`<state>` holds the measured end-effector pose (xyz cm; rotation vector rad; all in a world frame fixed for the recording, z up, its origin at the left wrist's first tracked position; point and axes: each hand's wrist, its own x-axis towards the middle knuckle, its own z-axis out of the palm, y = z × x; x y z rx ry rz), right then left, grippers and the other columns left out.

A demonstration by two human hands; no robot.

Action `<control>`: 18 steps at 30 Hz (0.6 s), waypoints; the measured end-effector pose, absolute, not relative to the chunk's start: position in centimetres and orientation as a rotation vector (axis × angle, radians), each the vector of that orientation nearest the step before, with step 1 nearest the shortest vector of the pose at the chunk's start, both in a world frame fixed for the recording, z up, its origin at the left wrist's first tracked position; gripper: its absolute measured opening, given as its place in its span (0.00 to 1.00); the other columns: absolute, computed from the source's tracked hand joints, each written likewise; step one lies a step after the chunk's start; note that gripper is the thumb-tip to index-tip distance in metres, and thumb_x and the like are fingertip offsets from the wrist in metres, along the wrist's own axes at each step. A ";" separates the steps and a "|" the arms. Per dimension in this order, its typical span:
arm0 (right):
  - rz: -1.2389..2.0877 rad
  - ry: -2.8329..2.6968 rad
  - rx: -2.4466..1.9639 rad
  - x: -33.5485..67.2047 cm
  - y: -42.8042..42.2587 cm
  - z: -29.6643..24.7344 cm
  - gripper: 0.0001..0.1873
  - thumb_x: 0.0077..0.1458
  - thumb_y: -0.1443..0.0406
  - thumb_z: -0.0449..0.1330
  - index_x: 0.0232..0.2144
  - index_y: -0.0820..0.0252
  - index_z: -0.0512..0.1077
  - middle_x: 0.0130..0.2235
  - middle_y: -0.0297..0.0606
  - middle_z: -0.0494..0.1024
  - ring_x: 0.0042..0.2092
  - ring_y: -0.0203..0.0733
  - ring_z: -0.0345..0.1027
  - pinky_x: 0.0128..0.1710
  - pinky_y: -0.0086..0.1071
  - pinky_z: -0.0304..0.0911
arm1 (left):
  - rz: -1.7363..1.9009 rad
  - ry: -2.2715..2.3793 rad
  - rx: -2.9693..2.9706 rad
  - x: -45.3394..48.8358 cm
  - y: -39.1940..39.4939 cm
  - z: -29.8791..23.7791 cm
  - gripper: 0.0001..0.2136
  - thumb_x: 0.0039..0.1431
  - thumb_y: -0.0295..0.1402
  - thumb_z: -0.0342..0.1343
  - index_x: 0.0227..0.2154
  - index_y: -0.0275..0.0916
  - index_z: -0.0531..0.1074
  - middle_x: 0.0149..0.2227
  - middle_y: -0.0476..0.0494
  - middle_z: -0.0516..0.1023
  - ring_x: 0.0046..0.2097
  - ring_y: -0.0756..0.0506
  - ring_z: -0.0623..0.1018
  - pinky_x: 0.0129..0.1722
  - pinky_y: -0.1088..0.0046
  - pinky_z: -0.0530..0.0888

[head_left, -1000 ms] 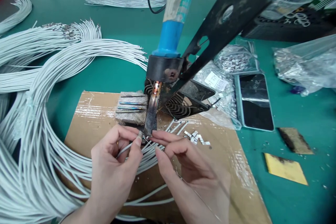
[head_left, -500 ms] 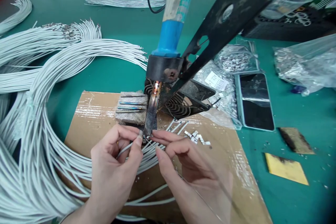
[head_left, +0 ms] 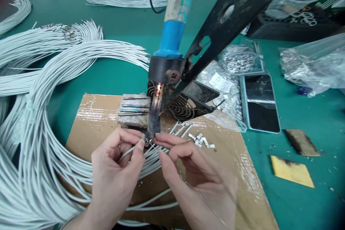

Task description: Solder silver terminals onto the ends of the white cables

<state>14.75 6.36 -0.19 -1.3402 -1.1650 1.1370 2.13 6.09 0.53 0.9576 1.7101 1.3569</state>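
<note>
My left hand [head_left: 115,172] is closed in a pinch on a white cable [head_left: 126,153], its end right at the tip of a blue-handled soldering iron [head_left: 172,39]. The iron points down, clamped in a black holder. From the other side, my right hand [head_left: 196,172] grips a thin solder wire [head_left: 211,209], which runs back below the palm; its front end meets the cable end under the iron tip. Fingertips hide part of that joint. Several small metal tabs [head_left: 199,139] lie on the cardboard to the right.
Bundles of white cables [head_left: 43,122] fill the left side. Under the hands is a cardboard sheet [head_left: 229,172]. A fan [head_left: 183,106] sits behind the iron. To the right are a phone [head_left: 260,102], bags of metal parts [head_left: 239,59] and a scorched yellow sponge [head_left: 292,170].
The whole view has shifted slightly, so everything appears a little further left. Both hands keep the same hold at the iron tip.
</note>
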 end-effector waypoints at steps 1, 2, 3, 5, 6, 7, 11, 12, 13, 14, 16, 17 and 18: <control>1.139 -1.166 -1.344 14.8 6.4 -0.2 0.11 0.58 0.67 0.66 0.24 0.52 0.73 0.44 0.31 0.88 0.47 0.41 0.83 0.50 0.31 0.73 | 1.356 1.712 0.958 2.1 6.1 0.5 0.07 0.53 0.24 0.65 0.25 0.41 0.76 0.29 0.53 0.83 0.26 0.55 0.77 0.24 0.88 0.73; 1.141 -1.165 -1.347 14.8 6.4 -0.2 0.11 0.58 0.67 0.66 0.24 0.52 0.73 0.44 0.31 0.88 0.47 0.41 0.83 0.50 0.32 0.73 | 1.352 1.717 0.954 2.1 6.1 0.4 0.07 0.53 0.24 0.65 0.25 0.41 0.76 0.29 0.53 0.83 0.26 0.55 0.78 0.25 0.88 0.73; 1.143 -1.163 -1.351 14.8 6.4 -0.2 0.11 0.58 0.67 0.66 0.24 0.52 0.73 0.44 0.32 0.88 0.47 0.42 0.83 0.50 0.32 0.73 | 1.347 1.719 0.950 2.1 6.0 0.4 0.07 0.54 0.24 0.65 0.25 0.41 0.76 0.30 0.53 0.83 0.27 0.55 0.78 0.26 0.88 0.74; 1.144 -1.160 -1.360 14.8 6.4 -0.2 0.11 0.58 0.66 0.66 0.24 0.53 0.73 0.43 0.33 0.88 0.47 0.43 0.83 0.50 0.33 0.73 | 1.338 1.722 0.944 2.1 5.8 0.2 0.06 0.55 0.24 0.64 0.26 0.41 0.77 0.31 0.53 0.83 0.28 0.55 0.78 0.27 0.88 0.74; 1.143 -1.159 -1.364 14.8 6.4 -0.3 0.11 0.58 0.66 0.66 0.24 0.53 0.73 0.43 0.33 0.88 0.47 0.43 0.83 0.50 0.33 0.74 | 1.333 1.722 0.943 2.1 5.7 0.1 0.06 0.56 0.24 0.64 0.27 0.41 0.77 0.31 0.53 0.83 0.28 0.55 0.79 0.28 0.88 0.74; 1.143 -1.159 -1.369 14.8 6.4 -0.3 0.11 0.58 0.66 0.66 0.24 0.53 0.73 0.43 0.34 0.88 0.47 0.44 0.83 0.50 0.34 0.74 | 1.327 1.719 0.944 2.1 5.7 0.0 0.06 0.57 0.25 0.64 0.27 0.42 0.77 0.32 0.53 0.83 0.28 0.55 0.79 0.28 0.88 0.74; 1.140 -1.159 -1.378 14.8 6.4 -0.2 0.12 0.58 0.66 0.67 0.23 0.53 0.73 0.43 0.34 0.88 0.46 0.44 0.83 0.49 0.34 0.74 | 1.330 1.709 0.954 2.2 5.8 0.2 0.06 0.56 0.25 0.64 0.27 0.41 0.77 0.30 0.52 0.83 0.28 0.54 0.79 0.26 0.86 0.75; 1.137 -1.158 -1.378 14.9 6.4 -0.2 0.12 0.58 0.66 0.67 0.23 0.53 0.73 0.42 0.35 0.88 0.46 0.44 0.83 0.49 0.34 0.75 | 1.338 1.709 0.956 2.3 5.9 0.4 0.06 0.55 0.25 0.64 0.26 0.41 0.76 0.30 0.52 0.83 0.27 0.53 0.79 0.25 0.86 0.75; 1.134 -1.158 -1.377 14.9 6.4 -0.1 0.12 0.58 0.65 0.67 0.23 0.53 0.73 0.42 0.35 0.88 0.46 0.44 0.83 0.49 0.34 0.75 | 1.341 1.709 0.956 2.3 6.0 0.5 0.06 0.54 0.24 0.64 0.26 0.41 0.76 0.29 0.51 0.83 0.27 0.53 0.79 0.25 0.85 0.75; 1.133 -1.157 -1.375 14.9 6.4 -0.1 0.12 0.58 0.66 0.67 0.23 0.53 0.73 0.42 0.35 0.88 0.46 0.44 0.83 0.49 0.34 0.75 | 1.342 1.711 0.956 2.3 6.1 0.6 0.06 0.54 0.24 0.65 0.26 0.41 0.76 0.29 0.51 0.83 0.27 0.53 0.79 0.24 0.85 0.75; 1.135 -1.157 -1.369 14.9 6.4 -0.1 0.12 0.59 0.66 0.67 0.23 0.53 0.73 0.42 0.35 0.88 0.46 0.45 0.83 0.49 0.34 0.75 | 1.343 1.713 0.948 2.4 6.1 0.7 0.06 0.54 0.24 0.65 0.26 0.41 0.76 0.28 0.52 0.82 0.26 0.53 0.79 0.25 0.85 0.75; 1.136 -1.155 -1.366 14.9 6.4 -0.1 0.12 0.59 0.66 0.67 0.23 0.53 0.73 0.42 0.36 0.88 0.47 0.45 0.83 0.49 0.35 0.75 | 1.343 1.712 0.946 2.4 6.0 0.7 0.06 0.54 0.24 0.64 0.26 0.41 0.76 0.29 0.52 0.82 0.26 0.53 0.78 0.25 0.86 0.75; 1.136 -1.152 -1.364 14.8 6.4 -0.1 0.12 0.58 0.67 0.67 0.23 0.53 0.73 0.42 0.36 0.88 0.47 0.46 0.83 0.49 0.36 0.75 | 1.343 1.714 0.942 2.4 6.0 0.6 0.06 0.55 0.24 0.64 0.26 0.41 0.76 0.29 0.52 0.82 0.26 0.54 0.78 0.25 0.86 0.74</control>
